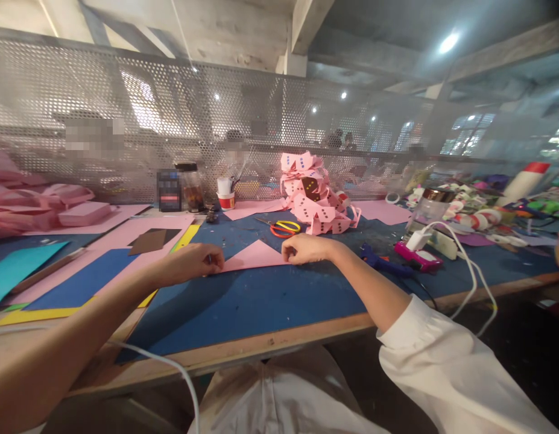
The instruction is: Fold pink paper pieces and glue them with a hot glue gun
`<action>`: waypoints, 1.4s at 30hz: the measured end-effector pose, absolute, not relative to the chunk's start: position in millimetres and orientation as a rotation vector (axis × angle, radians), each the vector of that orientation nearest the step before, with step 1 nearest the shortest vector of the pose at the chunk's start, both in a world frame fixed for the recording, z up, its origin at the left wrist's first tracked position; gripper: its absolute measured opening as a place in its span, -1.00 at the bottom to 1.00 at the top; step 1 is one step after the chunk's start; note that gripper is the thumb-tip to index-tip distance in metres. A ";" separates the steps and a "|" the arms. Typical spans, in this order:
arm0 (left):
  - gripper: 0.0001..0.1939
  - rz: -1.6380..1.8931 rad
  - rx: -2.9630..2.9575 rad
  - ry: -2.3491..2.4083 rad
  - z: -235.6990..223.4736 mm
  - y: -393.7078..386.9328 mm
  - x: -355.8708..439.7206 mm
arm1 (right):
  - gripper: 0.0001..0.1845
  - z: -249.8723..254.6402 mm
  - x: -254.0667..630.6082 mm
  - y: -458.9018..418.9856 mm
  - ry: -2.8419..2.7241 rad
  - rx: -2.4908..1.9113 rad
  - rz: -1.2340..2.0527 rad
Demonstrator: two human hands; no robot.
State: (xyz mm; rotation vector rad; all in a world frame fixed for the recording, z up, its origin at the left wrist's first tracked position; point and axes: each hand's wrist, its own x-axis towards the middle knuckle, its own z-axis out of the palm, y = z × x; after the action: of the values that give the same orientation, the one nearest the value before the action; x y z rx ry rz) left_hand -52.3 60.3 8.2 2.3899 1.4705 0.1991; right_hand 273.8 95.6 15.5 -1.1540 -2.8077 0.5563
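A pink paper triangle (256, 255) lies on the blue table mat (270, 301), its peak pointing away from me. At its left corner my left hand (202, 260) is closed, the fingertips pinching the paper. My right hand (301, 248) pinches the opposite corner with bent fingers. Just behind the triangle rest scissors (284, 228) with red and yellow handles. Beyond them rises a pile of folded pink paper pieces (313, 205) with dark square marks.
Coloured sheets (87, 280) and pink paper shapes (84, 213) lie at left. A jar (194, 190) and a paper cup (225, 198) stand behind. To the right are a blue glue gun (388, 263), a pink power strip (418, 258), a white cable (471, 274) and craft clutter. A perforated screen (170, 120) borders the table.
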 end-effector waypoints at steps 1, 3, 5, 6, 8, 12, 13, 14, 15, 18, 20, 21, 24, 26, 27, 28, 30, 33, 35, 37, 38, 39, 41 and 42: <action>-0.79 0.197 2.399 1.482 8.8 58.4 -50.9 | -0.77 15.0 273.0 94.8 -2.804 -1.165 0.513; -0.80 0.204 2.421 1.505 10.0 54.1 -47.0 | -0.79 14.4 271.5 93.2 -2.799 -1.180 0.424; -0.82 0.231 2.443 1.530 10.0 50.3 -42.9 | -0.81 13.8 270.2 92.3 -2.804 -1.180 0.364; -0.83 0.246 2.456 1.542 9.2 49.2 -41.0 | -0.81 13.3 269.6 92.1 -2.809 -1.177 0.347; -0.84 0.277 2.488 1.561 6.2 48.7 -37.9 | -0.82 12.0 268.3 92.2 -2.814 -1.172 0.325; -0.81 0.359 2.540 1.555 -2.4 49.9 -31.3 | -0.85 8.2 263.3 91.4 -2.789 -1.186 0.258; -0.80 0.392 2.549 1.548 -4.2 49.7 -29.0 | -0.86 7.2 261.8 91.0 -2.780 -1.181 0.240; -0.79 0.425 2.555 1.537 -5.8 49.1 -26.6 | -0.86 6.3 260.3 90.5 -2.773 -1.172 0.226; -0.78 0.456 2.556 1.528 -7.0 48.3 -24.0 | -0.86 5.4 259.0 90.1 -2.768 -1.158 0.216; -0.73 0.529 2.555 1.498 -9.5 45.4 -17.4 | -0.88 3.7 256.8 89.2 -2.754 -1.108 0.198; -0.70 0.558 2.567 1.474 -10.6 44.0 -14.9 | -0.89 3.1 256.1 88.5 -2.741 -1.071 0.200; -0.70 0.569 2.572 1.467 -11.0 43.7 -14.2 | -0.89 2.9 255.7 88.0 -2.736 -1.058 0.205; -0.73 0.572 2.581 1.462 -12.1 43.9 -13.9 | -0.89 2.9 253.7 85.6 -2.722 -1.049 0.222; -0.74 0.563 2.596 1.465 -12.6 44.4 -14.2 | -0.88 3.0 251.6 83.7 -2.707 -1.050 0.227; -0.75 0.558 2.608 1.463 -12.7 44.6 -14.3 | -0.88 3.1 250.4 82.9 -2.700 -1.047 0.227; -0.76 0.555 2.620 1.461 -12.8 44.6 -14.4 | -0.87 3.1 249.3 82.2 -2.695 -1.041 0.224; -0.77 0.557 2.637 1.458 -12.7 44.3 -14.4 | -0.86 2.9 247.4 81.6 -2.690 -1.033 0.214; -0.77 0.562 2.645 1.445 -12.3 43.2 -14.0 | -0.84 1.1 246.2 82.7 -2.684 -1.045 0.211; -0.77 0.564 2.649 1.423 -12.2 42.2 -13.6 | -0.83 -1.1 246.1 84.1 -2.677 -1.053 0.223; -0.76 0.569 2.651 1.403 -12.3 41.2 -13.1 | -0.82 -3.7 246.2 85.5 -2.669 -1.046 0.234; -0.76 0.570 2.654 1.392 -12.4 40.8 -12.9 | -0.82 -4.9 246.0 85.9 -2.663 -1.041 0.236; -0.76 0.571 2.657 1.382 -12.6 40.5 -12.7 | -0.81 -6.1 245.7 86.1 -2.655 -1.038 0.237; -0.76 0.572 2.661 1.371 -13.1 40.4 -12.5 | -0.79 -7.8 244.7 86.1 -2.644 -1.030 0.234; -0.76 0.573 2.660 1.369 -13.3 40.6 -12.5 | -0.78 -8.5 244.0 86.0 -2.639 -1.026 0.231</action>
State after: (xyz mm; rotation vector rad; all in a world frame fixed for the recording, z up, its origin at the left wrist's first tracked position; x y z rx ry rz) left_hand -12.5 40.6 -13.3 2.6599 1.3690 0.5726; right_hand 244.0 86.0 -8.5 -1.0258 -2.6393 0.2314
